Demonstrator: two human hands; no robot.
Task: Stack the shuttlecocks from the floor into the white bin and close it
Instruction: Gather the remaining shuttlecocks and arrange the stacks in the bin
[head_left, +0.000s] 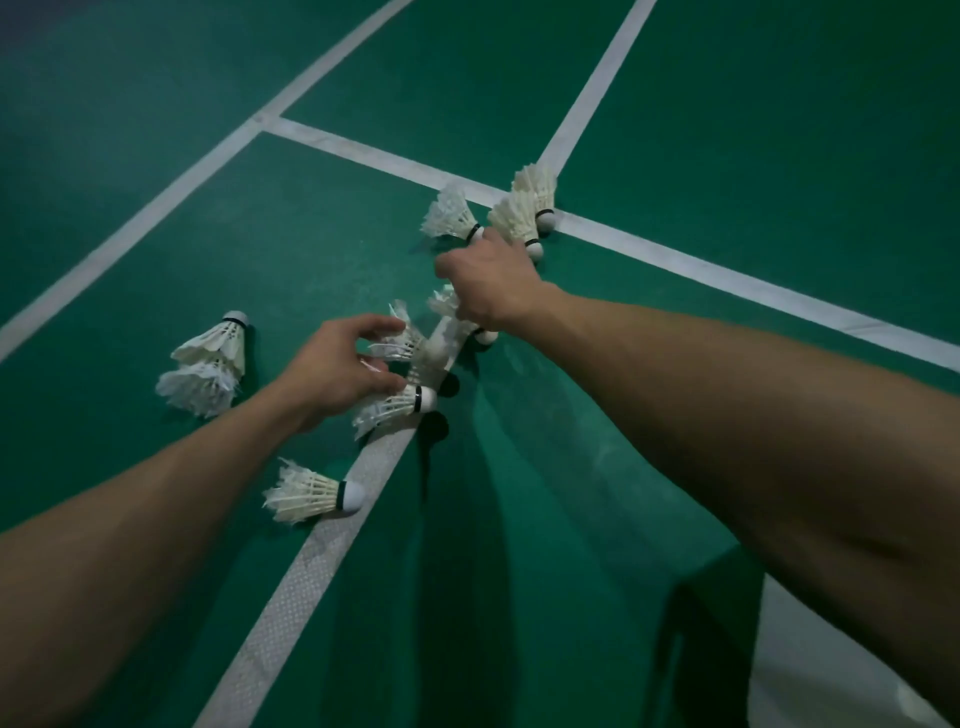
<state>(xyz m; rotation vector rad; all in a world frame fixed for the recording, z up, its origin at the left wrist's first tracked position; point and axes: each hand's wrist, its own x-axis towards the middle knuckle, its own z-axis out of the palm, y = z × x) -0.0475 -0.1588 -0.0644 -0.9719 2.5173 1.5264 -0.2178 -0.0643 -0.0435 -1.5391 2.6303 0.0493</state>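
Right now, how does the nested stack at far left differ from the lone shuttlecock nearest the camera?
The stack is at least two shuttlecocks nested; the lone shuttlecock is single. The stack's cork points away from the camera; the lone one's points right, at the white line. Both lie on the floor, untouched.

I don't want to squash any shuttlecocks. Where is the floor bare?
Bare green floor lies left of the long white line, and past the far cross line. Crowded: shuttlecocks between the left hand and right hand, more at the junction.
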